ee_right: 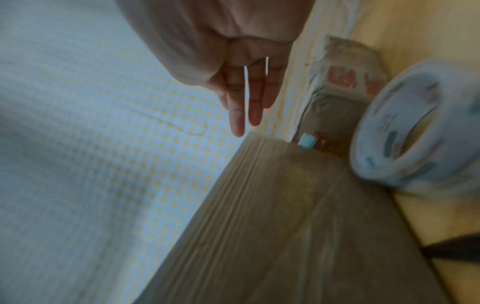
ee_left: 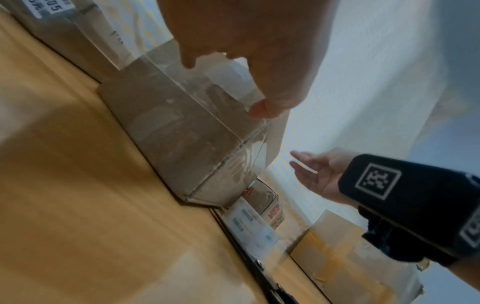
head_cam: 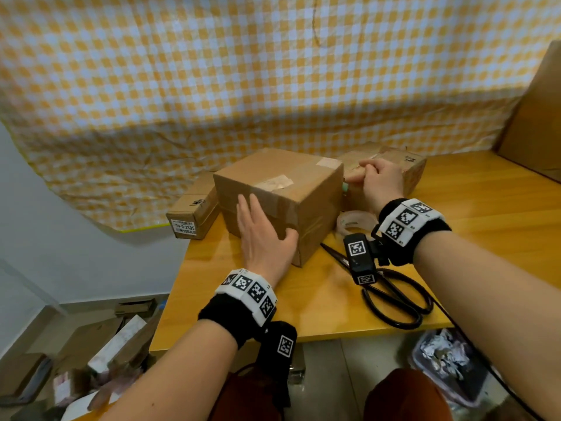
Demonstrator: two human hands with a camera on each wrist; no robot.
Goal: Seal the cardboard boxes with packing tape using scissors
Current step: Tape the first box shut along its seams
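A brown cardboard box (head_cam: 288,177) (ee_left: 176,123) (ee_right: 298,226) with clear tape along its top seam stands mid-table. My left hand (head_cam: 264,238) (ee_left: 246,51) lies flat against its near side, fingers straight, thumb at the front corner. My right hand (head_cam: 381,183) (ee_right: 241,92) (ee_left: 314,172) hovers by the box's far right top edge with straight fingers, holding nothing. A roll of clear tape (head_cam: 353,221) (ee_right: 415,133) lies on the table just right of the box. Black scissors (head_cam: 394,296) lie near the front edge, under my right wrist.
A second taped box (head_cam: 413,168) sits behind my right hand, and a flat labelled box (head_cam: 194,214) at the left. A tall cardboard sheet (head_cam: 537,123) stands far right. The wooden table (head_cam: 485,214) backs onto a checked cloth. Boxes (head_cam: 106,344) and a scrap bin (head_cam: 449,360) are on the floor.
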